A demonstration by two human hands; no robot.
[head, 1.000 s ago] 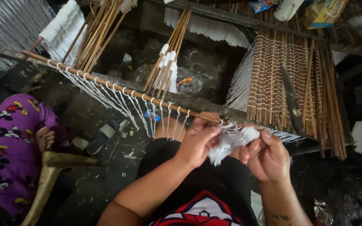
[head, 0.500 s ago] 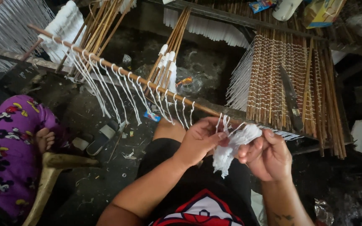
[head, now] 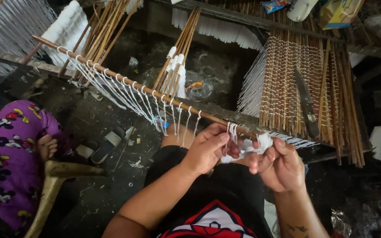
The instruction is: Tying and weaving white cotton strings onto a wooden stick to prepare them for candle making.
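Observation:
A long thin brown stick (head: 124,80) runs from the upper left down to my hands, with many white string loops (head: 155,103) hanging off it. My left hand (head: 208,147) pinches the stick's near end together with the white strings there. My right hand (head: 278,163) sits just to the right and grips a small wad of white string (head: 261,143) between thumb and fingers. Both hands hover over my lap, close to the front edge of a woven mat of sticks (head: 300,88) bound with white string.
A dark knife (head: 307,105) lies on the mat. Bundles of sticks with white tips (head: 177,57) lean at the back. A person in purple patterned clothes (head: 9,163) sits at left by a wooden chair (head: 54,185). Sandals (head: 104,145) lie on the dirty floor.
The far end of the stick has swung upward to the left. My hands stay together at its near end, working the white string.

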